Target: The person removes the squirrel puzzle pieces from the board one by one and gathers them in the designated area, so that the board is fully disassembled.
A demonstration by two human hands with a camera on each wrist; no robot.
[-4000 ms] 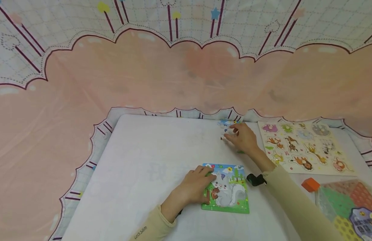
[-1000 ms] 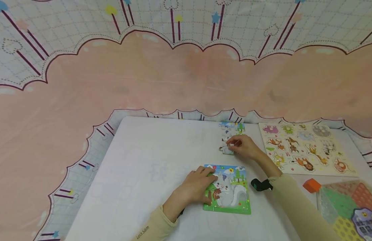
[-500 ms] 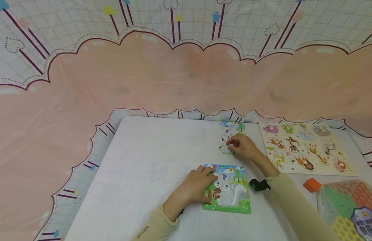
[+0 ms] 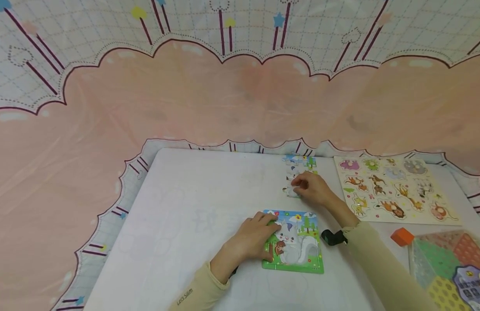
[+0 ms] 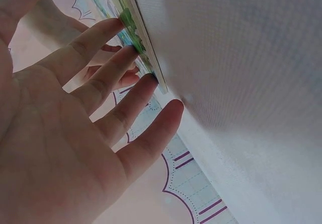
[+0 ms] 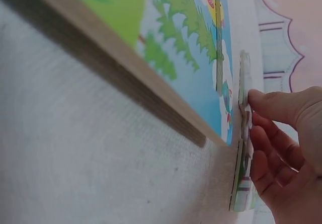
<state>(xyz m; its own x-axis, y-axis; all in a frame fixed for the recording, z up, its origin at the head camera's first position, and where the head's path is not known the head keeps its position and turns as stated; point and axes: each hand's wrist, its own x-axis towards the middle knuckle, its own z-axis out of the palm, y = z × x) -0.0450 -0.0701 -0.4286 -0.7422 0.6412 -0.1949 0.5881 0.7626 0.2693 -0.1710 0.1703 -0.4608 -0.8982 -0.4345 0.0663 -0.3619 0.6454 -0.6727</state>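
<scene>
A square squirrel puzzle in its tray [image 4: 296,255] lies near the middle of the white table. My left hand [image 4: 252,237] rests over its left side, and the left wrist view shows the fingers [image 5: 98,85] spread and fairly straight, tips at the tray's edge. Farther back, loose jigsaw pieces [image 4: 292,162] with a similar squirrel picture lie in rows. My right hand [image 4: 313,188] pinches a jigsaw piece [image 4: 295,193] of the nearest row between thumb and curled fingers. In the right wrist view the thumb [image 6: 274,105] meets the pieces' edge; the hand hides part of that group.
An animal board [image 4: 397,190] lies at the back right. Nearer are an orange block [image 4: 402,236] and a clear bag with coloured patterned sheets [image 4: 442,259]. The black wrist camera [image 4: 334,237] sits by the right sleeve. A patterned curtain [image 4: 224,103] hangs behind the table.
Since four seconds ago, my right hand has come nearer, from the upper rows to the nearest row of pieces, uncovering the back ones. Over the last second both hands stay nearly still.
</scene>
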